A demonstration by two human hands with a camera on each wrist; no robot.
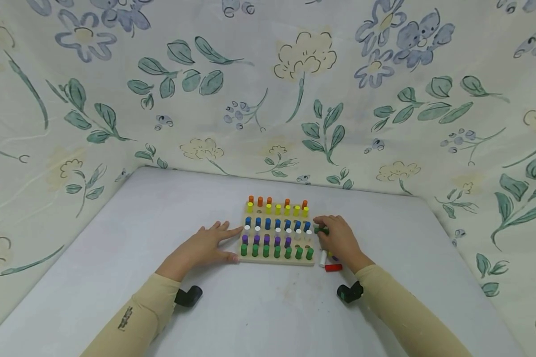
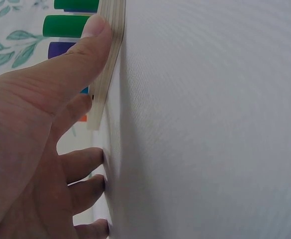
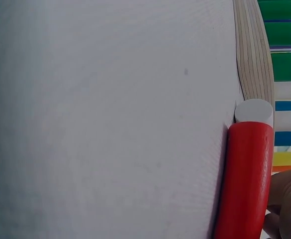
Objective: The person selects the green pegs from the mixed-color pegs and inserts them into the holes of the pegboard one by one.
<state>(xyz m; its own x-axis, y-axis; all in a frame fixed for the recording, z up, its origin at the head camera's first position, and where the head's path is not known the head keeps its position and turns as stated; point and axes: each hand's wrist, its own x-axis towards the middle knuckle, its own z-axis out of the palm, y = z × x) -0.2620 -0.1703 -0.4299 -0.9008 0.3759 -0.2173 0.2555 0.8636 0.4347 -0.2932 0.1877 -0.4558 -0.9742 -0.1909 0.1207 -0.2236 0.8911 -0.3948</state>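
A wooden pegboard (image 1: 277, 262) carries rows of orange, yellow, blue, white, purple and green pegs. At its left edge, the left hand (image 1: 210, 244) rests with fingers spread, thumb and index finger touching the board. The left wrist view shows that thumb against the board's side beside a green peg (image 2: 65, 26). Beyond the board's right edge, the right hand (image 1: 339, 240) pinches a dark green peg (image 1: 322, 230) between thumb and fingers. In the right wrist view only part of that hand (image 3: 289, 204) shows, and its grip is out of sight.
Below the right hand lie a red peg (image 1: 333, 267) and a white peg (image 1: 323, 258), with yellow and purple pieces partly hidden by the hand. The board stands on a white table (image 1: 259, 317). A flower-patterned cloth (image 1: 268, 99) hangs behind it.
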